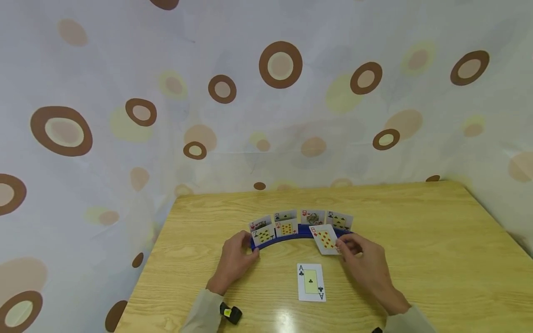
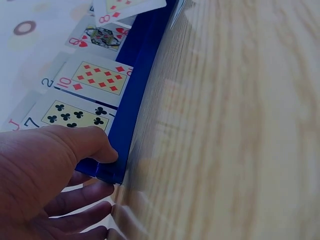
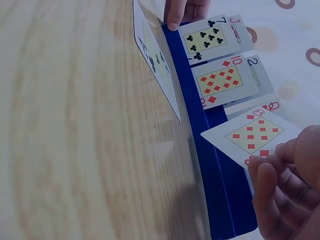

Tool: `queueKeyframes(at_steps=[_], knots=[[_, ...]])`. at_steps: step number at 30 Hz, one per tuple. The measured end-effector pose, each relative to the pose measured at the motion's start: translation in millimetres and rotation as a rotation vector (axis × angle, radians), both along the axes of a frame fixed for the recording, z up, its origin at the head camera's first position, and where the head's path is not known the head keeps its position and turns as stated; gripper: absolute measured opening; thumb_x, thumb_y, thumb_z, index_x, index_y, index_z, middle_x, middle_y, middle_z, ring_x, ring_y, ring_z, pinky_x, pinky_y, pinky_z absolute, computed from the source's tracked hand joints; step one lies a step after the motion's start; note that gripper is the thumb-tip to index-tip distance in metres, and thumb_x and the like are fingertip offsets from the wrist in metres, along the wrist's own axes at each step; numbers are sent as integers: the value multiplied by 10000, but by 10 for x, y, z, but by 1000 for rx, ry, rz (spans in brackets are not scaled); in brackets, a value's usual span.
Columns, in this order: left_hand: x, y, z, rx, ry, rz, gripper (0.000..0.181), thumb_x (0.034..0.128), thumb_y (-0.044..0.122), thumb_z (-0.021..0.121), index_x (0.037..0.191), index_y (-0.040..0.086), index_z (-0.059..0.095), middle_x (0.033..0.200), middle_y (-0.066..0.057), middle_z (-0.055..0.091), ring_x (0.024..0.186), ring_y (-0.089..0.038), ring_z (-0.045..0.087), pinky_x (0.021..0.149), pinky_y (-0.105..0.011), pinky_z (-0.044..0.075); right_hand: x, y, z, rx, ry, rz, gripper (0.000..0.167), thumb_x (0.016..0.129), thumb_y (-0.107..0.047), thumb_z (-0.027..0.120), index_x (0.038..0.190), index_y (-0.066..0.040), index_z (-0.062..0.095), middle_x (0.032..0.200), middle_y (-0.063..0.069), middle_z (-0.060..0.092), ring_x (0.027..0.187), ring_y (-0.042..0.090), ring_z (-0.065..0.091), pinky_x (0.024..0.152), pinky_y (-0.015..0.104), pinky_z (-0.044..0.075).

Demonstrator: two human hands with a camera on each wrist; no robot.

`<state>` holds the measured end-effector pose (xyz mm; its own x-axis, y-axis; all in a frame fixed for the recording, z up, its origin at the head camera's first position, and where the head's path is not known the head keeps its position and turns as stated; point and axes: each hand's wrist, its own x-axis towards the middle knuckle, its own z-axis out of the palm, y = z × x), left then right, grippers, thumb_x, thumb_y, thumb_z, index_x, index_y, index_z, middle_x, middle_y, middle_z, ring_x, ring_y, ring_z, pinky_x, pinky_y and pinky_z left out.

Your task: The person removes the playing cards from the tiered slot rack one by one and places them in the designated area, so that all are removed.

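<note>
Alignment seems key: fingers of the left hand (image 1: 235,260) pinch one end of the blue card holder (image 2: 134,95), and the eight of diamonds (image 1: 324,239), tilted over its front, one corner pinched by fingers of the right hand (image 1: 368,262), likely needs squaring to the curve.

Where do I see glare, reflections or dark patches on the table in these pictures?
Head view: bright glare on the table, at the bottom edge; left wrist view: faint reddish reflections beside the blue card holder; right wrist view: a soft dark patch beside the holder, perhaps shadow.
</note>
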<state>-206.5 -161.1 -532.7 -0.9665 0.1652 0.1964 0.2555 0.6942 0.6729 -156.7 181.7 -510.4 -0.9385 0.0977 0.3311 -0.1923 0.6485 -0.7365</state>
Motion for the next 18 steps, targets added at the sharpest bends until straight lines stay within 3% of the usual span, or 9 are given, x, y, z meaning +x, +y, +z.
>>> queueKeyframes(at_steps=[8, 18], knots=[[-19, 13, -3, -9, 15, -21, 264, 947, 132, 808, 1169, 37, 702, 1075, -78, 752, 984, -182, 677, 947, -429, 561, 182, 121, 10, -6, -110, -25, 66, 1026, -99, 743, 1049, -48, 777, 863, 25, 777, 721, -7, 633, 645, 197, 532], [4, -16, 8, -2, -20, -10, 260, 957, 134, 797, 1183, 39, 709, 1076, -80, 761, 980, -182, 687, 952, -435, 563, 416, 235, 104, 63, -341, 7, 138, 1021, -188, 742, 1042, -58, 782, 835, 4, 737, 717, 85, 611, 640, 213, 497]])
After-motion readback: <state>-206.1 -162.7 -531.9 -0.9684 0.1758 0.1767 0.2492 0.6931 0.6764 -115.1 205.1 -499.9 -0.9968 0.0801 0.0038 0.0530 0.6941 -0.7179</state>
